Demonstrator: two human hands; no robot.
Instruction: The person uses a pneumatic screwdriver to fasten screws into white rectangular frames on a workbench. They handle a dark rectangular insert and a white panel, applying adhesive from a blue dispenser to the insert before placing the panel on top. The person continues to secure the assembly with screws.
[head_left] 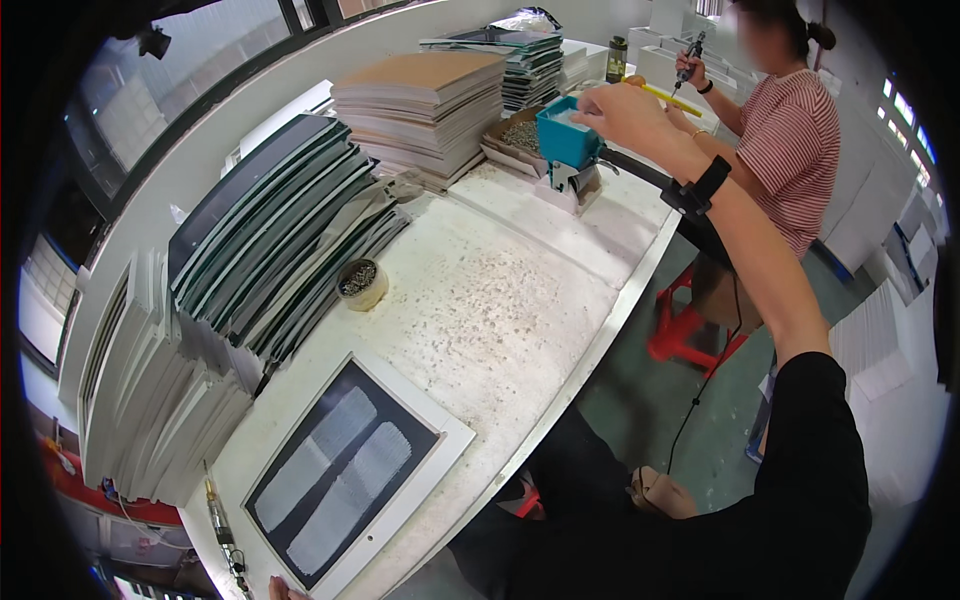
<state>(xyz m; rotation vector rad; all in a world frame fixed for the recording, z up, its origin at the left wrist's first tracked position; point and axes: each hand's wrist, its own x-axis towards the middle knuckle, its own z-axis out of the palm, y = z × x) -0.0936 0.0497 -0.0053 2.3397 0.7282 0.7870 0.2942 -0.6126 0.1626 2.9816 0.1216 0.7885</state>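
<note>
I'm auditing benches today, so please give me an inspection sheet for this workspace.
Surface: white table, with scattered specks; marks or debris, cannot tell.
Work things: framed panel lying flat; cup holding metal bits; teal box; driver left of the framed panel.
Clutter: dark stack, white stack, brown-topped stack.
Grips: right grip at the teal box's top, hold unclear; left grip mostly out of view.
Cables: black cable hanging near a red stool.
Surroundings: a person holding a tool; windows at left.

The right hand [628, 110] is at a teal container [566, 143].
</note>
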